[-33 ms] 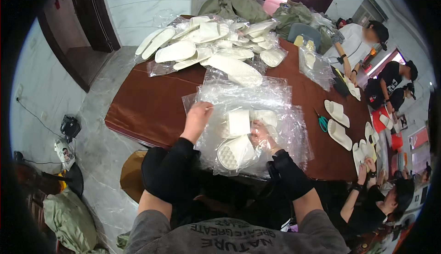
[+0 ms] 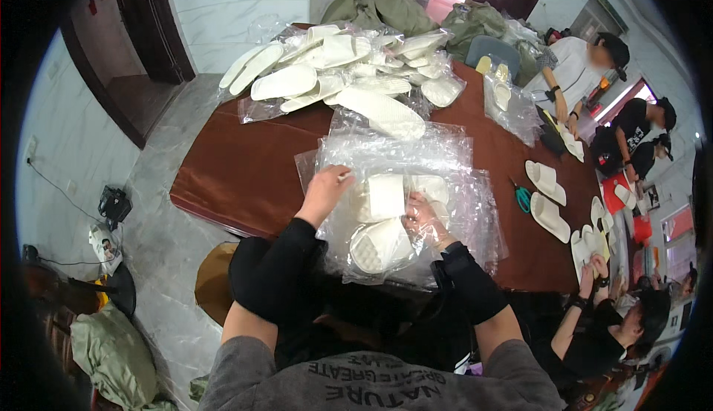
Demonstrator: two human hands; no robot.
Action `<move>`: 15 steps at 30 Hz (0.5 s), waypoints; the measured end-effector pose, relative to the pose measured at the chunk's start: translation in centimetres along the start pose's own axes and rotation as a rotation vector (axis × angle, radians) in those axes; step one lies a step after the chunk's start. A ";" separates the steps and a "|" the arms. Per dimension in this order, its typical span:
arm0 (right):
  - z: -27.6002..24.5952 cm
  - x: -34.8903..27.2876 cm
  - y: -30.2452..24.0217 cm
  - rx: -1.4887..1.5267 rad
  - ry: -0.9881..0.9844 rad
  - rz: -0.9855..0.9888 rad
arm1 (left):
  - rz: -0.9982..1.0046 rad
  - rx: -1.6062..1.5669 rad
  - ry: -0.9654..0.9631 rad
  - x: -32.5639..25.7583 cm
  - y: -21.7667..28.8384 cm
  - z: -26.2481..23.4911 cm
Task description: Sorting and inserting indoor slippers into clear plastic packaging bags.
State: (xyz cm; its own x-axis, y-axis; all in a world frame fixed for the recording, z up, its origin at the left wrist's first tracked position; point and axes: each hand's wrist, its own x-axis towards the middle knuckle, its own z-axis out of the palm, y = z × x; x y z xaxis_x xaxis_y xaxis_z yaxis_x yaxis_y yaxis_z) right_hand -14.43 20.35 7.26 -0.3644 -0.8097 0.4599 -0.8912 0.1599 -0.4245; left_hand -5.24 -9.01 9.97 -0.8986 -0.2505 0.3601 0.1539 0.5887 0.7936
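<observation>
Before me on the table, a pair of cream slippers (image 2: 385,197) rests in a clear plastic bag (image 2: 334,246). One slipper's quilted sole shows at the near side. My left hand (image 2: 325,194) pinches the bag's upper left edge, fingers together. Between the slippers and the bag's right side, my right hand (image 2: 422,216) has its fingers curled against the plastic beside the slipper straps; I cannot make out what is in its grip. More flat clear bags (image 2: 479,210) are layered beneath and to the right.
A heap of bagged cream slippers (image 2: 297,83) covers the table's far side. Teal-handled scissors (image 2: 523,199) and loose slippers (image 2: 549,218) lie to the right on the brown tablecloth (image 2: 230,166). Several people work along the right edge, one person's hands (image 2: 594,266) handling slippers.
My left hand has shifted slightly right, over the bag's edge. The plastic around the slippers has moved a little; my right hand stays almost in place.
</observation>
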 end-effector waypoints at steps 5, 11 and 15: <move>-1.6 1.3 -3.3 -0.058 -0.034 -0.043 | -0.197 -0.068 0.001 0.4 2.6 2.3; -3.9 0.0 -4.9 -0.060 0.018 0.074 | -0.594 -0.716 0.100 2.0 0.5 1.9; -4.9 -0.1 -4.6 -0.035 0.015 0.216 | -0.505 -0.771 0.067 3.2 -1.1 -1.3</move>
State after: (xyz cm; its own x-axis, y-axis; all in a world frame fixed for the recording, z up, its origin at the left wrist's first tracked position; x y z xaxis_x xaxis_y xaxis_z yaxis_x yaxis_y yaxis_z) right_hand -11.64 22.51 12.96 -0.5512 -0.7465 0.3727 -0.8008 0.3479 -0.4874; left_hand -7.74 -11.43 10.91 -0.9114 -0.3967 -0.1092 0.0029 -0.2714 0.9625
